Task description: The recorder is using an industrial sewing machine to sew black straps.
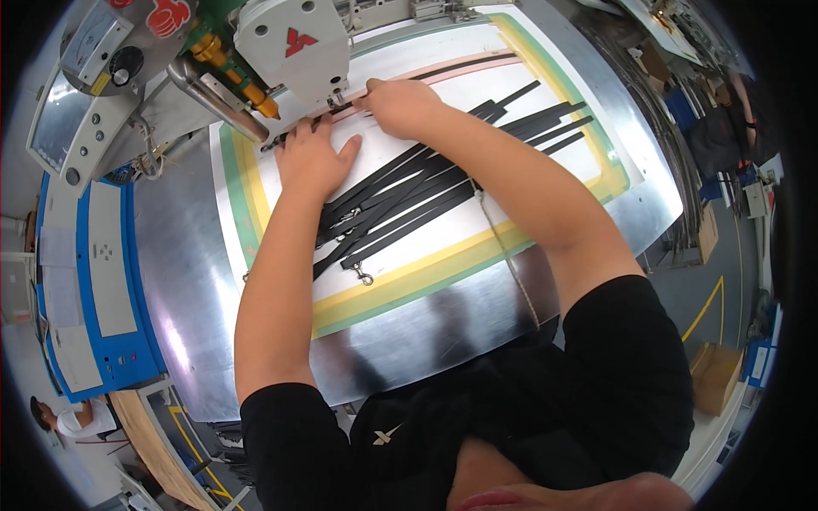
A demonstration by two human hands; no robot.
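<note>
A bare metal table [477, 328] is stretching out below both hands, and on it a white sheet [281, 294] edged with green and yellow tape is lying under them. The white machine head [294, 51] is standing just beyond the hands, its lower tip coming down between them. A loose bundle of black straps [400, 200] is lying on the near side of the hands, passing under the right forearm, and a thin cord [507, 255] is trailing from it toward the body.

The left hand [313, 162] is resting palm down with fingers and thumb spread, its fingertips reaching the line of the work. The right hand [402, 109] is curling its fingers inward at that line; whether it is pinching anything I cannot tell.

A single black strap [464, 65] is lying along a pink strip [436, 75] at the far side of both hands. Its long axis is slanting from the left fingertips, past the right fingers, and away to the far right. Its left end is pointing nearer the body; the right hand is sitting closer to its middle, the left hand closer to that near end
</note>
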